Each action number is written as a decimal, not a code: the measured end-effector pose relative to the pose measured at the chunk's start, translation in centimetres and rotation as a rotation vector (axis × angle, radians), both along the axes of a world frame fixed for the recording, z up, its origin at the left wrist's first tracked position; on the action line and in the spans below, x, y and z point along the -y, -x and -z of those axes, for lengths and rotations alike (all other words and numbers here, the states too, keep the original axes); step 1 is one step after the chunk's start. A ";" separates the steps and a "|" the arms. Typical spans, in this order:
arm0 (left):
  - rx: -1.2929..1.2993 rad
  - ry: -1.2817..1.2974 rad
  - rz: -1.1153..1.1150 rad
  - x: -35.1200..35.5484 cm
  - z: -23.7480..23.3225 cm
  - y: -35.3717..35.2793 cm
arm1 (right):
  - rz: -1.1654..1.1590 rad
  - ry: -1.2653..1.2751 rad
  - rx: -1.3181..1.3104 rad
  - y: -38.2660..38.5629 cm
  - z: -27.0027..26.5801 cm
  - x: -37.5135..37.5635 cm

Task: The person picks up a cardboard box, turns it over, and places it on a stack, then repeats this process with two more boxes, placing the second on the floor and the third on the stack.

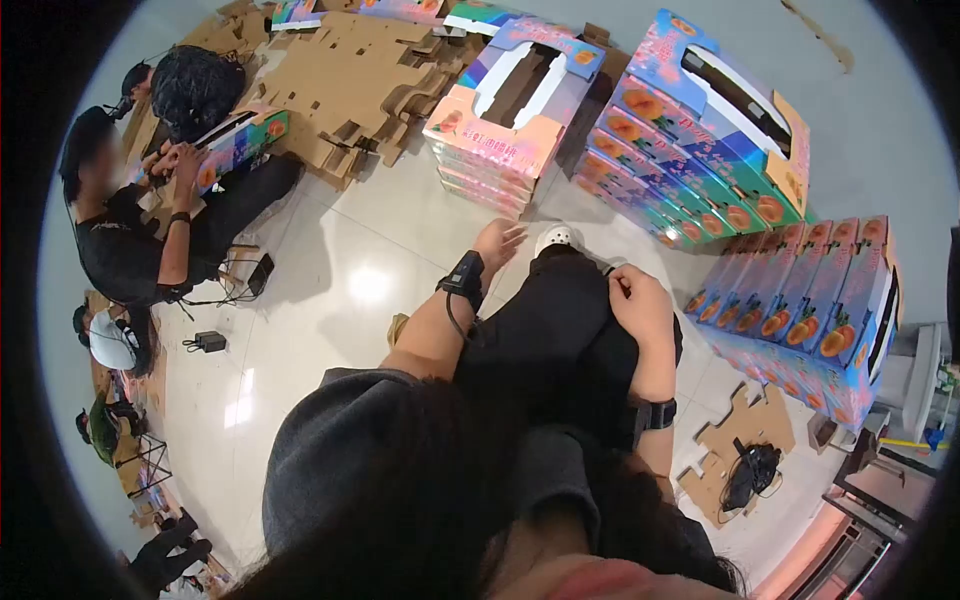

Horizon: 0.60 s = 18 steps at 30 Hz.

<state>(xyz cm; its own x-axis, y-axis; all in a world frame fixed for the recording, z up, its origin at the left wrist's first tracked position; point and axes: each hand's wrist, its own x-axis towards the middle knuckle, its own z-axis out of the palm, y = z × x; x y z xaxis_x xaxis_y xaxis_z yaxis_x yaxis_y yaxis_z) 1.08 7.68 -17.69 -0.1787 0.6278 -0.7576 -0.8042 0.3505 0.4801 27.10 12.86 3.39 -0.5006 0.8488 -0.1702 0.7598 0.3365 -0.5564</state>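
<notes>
My left hand (498,247) is held out in front of me above the floor, left of my shoe (558,238). Its fingers are stretched and apart, and it holds nothing. On that wrist sits a black strapped device (464,278) with a cable. My right hand (643,302) rests on my black trousers (550,320) at the knee. A dark gap shows between its bent fingers, and I see no object in it; some fingertips are hidden. Nearest ahead of the left hand is a stack of printed peach cartons (485,150) with a handle cut-out on top.
More peach cartons are stacked ahead right (690,140), with a row of cartons (800,290) at my right. Flattened cardboard (330,75) lies ahead left. Cardboard with a black bag (750,475) lies right. A seated person (120,235) handles a carton (240,145); a black adapter (207,342) is on the floor.
</notes>
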 end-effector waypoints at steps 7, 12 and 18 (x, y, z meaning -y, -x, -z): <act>-0.131 -0.079 0.429 -0.6 -3.4 -3.6 | 0.022 0.017 0.039 0.1 -0.1 0.0; -0.193 -0.128 0.656 -1.6 -3.6 -4.5 | 0.040 0.011 0.034 -0.1 -0.2 0.0; -0.176 -0.128 0.634 -1.5 -2.6 -4.6 | 0.043 0.014 0.028 -0.4 -0.2 -0.2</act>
<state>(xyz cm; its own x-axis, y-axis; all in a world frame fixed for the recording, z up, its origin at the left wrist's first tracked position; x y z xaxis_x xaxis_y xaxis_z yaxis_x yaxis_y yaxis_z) 5.68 9.22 -15.06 0.1405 0.7350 -0.6633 -0.3678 0.6608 0.6543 27.49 13.05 3.55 -0.4581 0.8671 -0.1958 0.7889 0.2950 -0.5391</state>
